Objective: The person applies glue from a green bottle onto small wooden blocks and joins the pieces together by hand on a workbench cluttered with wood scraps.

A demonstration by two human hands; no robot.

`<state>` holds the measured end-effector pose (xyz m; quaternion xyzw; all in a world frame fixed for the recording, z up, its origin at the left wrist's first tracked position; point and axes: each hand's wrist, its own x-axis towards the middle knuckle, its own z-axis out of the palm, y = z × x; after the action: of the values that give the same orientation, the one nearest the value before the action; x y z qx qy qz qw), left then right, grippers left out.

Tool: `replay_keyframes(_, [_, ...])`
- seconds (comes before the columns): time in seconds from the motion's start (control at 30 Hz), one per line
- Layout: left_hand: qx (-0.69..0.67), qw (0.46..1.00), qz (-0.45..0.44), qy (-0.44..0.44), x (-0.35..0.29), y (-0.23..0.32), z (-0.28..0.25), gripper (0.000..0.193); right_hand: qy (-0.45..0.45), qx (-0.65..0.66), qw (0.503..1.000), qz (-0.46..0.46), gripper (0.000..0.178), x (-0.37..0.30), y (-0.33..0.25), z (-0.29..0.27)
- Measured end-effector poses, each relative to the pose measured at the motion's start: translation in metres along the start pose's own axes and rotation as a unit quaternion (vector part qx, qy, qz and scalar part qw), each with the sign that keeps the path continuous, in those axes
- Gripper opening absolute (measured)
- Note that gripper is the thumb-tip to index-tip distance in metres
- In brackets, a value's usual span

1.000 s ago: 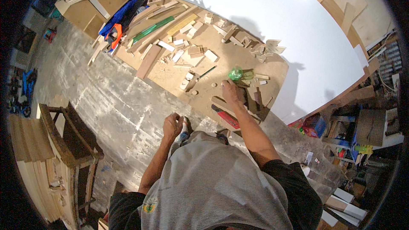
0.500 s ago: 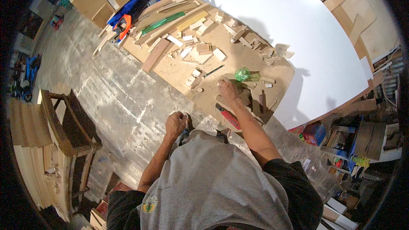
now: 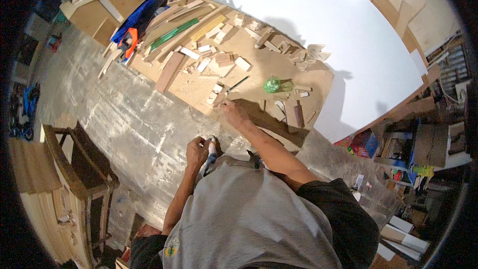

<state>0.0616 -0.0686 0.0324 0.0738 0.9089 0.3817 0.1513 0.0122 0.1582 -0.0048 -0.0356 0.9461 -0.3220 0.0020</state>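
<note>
My right hand [image 3: 235,113] reaches over the near edge of the wooden work board [image 3: 186,92], fingers bent together and pointing at small pale wood blocks [image 3: 215,93] just beyond. Whatever its fingertips pinch, if anything, is too small to make out. My left hand [image 3: 197,152] stays low before my body with its fingers curled in; what they hold, if anything, is hidden. Slightly past the blocks lies a dark pencil-like stick [image 3: 237,84]. A green transparent ball-shaped item [image 3: 272,84] rests farther right on the board.
Wood strips and a green strip [image 3: 174,35] lie at the far left beside an orange-handled saw [image 3: 130,41]. A large white panel [image 3: 318,25] covers the far right. A wooden frame [image 3: 79,169] stands at lower left on the grey floor [image 3: 134,114].
My right hand has moved left along the board toward the small blocks. The red utility knife seen earlier is now out of sight near my right forearm. The view has shifted slightly.
</note>
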Motion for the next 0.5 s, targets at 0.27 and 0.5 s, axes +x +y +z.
replay_keyframes(0.27, [-0.363, 0.911, -0.139, -0.138, 0.027, 0.057, 0.004, 0.029, 0.084, 0.197, 0.972, 0.094, 0.022, -0.025, -0.017, -0.036])
replay_keyframes(0.5, [-0.514, 0.797, -0.200, -0.246, 0.049, 0.099, 0.030, 0.018, 0.139, 0.233, 0.960, 0.065, 0.027, -0.088, -0.037, -0.092])
